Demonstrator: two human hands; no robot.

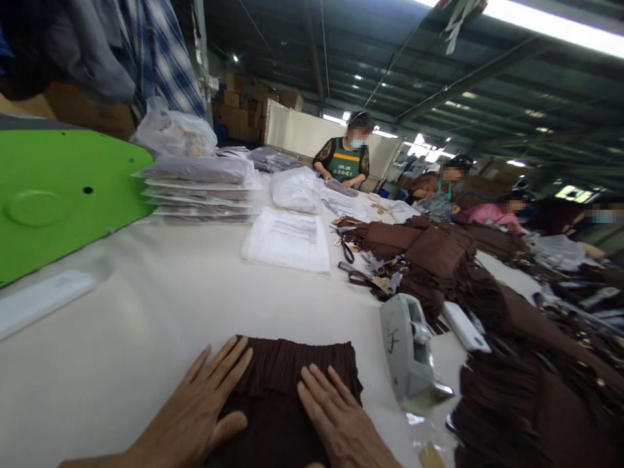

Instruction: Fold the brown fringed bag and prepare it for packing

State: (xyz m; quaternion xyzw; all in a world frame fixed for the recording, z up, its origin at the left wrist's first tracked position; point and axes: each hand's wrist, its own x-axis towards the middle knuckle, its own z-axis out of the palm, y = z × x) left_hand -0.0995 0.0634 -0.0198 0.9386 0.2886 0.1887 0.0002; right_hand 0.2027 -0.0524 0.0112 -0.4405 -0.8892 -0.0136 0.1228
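A dark brown folded garment [292, 370] with a gathered waistband lies on the white table [160, 305] right in front of me. My left hand [202, 406] rests flat on its left part, fingers spread. My right hand [336, 416] lies flat on its right part, fingers together and pointing away from me. Neither hand grips anything.
A grey tape dispenser [407, 344] stands just right of the garment. Piles of brown garments [439, 260] fill the right side. A stack of white plastic bags [287, 237], bagged packs [205, 188] and a green board [58, 195] lie beyond. Other people [347, 156] work at the far end.
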